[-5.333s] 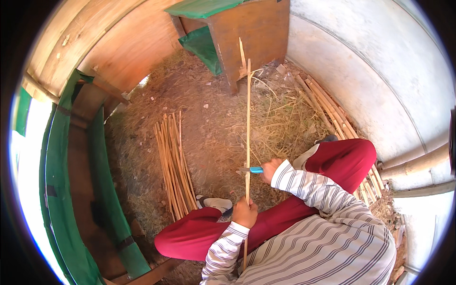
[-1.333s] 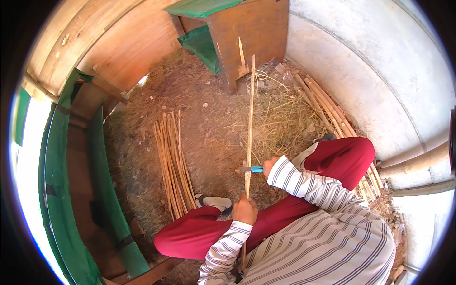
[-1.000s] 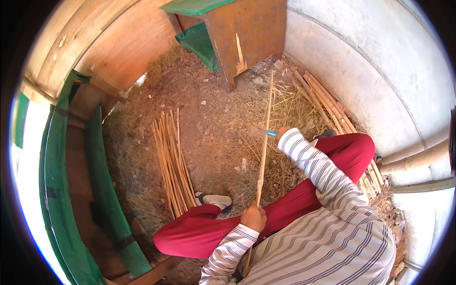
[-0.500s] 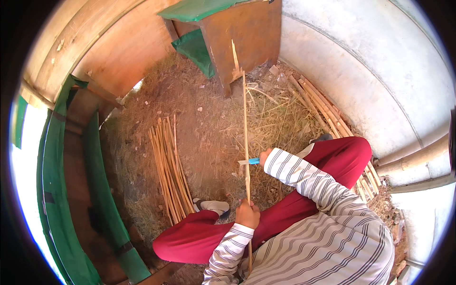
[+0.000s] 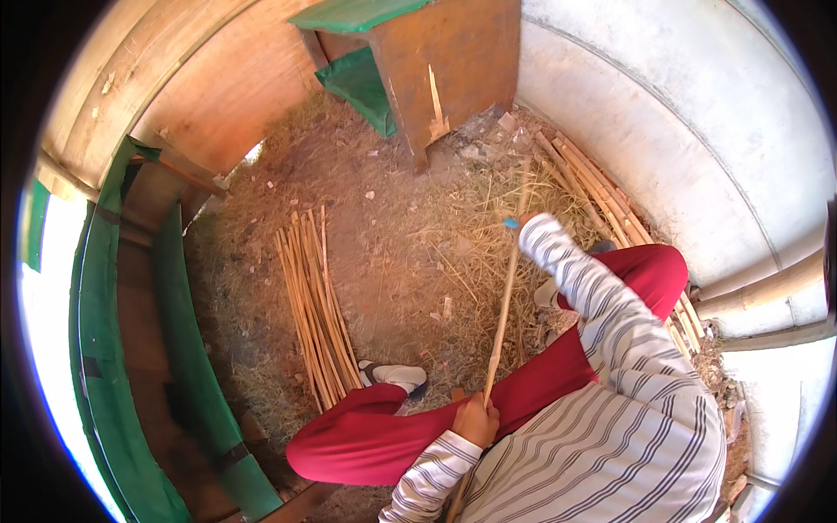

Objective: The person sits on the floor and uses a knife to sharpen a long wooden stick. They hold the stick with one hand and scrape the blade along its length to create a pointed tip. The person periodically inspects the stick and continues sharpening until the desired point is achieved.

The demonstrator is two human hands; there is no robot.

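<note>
I sit on a straw-strewn dirt floor in red trousers and a striped shirt. My left hand [image 5: 475, 423] grips the lower part of a long thin cane [image 5: 504, 305] that slants up and away to the right. My right arm is stretched out along it. My right hand [image 5: 526, 220] is mostly hidden behind its striped cuff, near the cane's far end. It holds a small blue-handled blade [image 5: 512, 224] against the cane.
A bundle of pale stripped canes [image 5: 318, 305] lies on the ground to my left. More canes [image 5: 602, 196] lean along the curved white wall at the right. A brown wooden cabinet [image 5: 453, 61] with green shelves stands ahead. A green bench [image 5: 187, 375] runs down the left. My white shoe [image 5: 397, 376] rests by the bundle.
My right hand has slid the blue-handled blade from the cane's middle out toward its far end. The cane has tilted to the right. My left hand has kept its grip.
</note>
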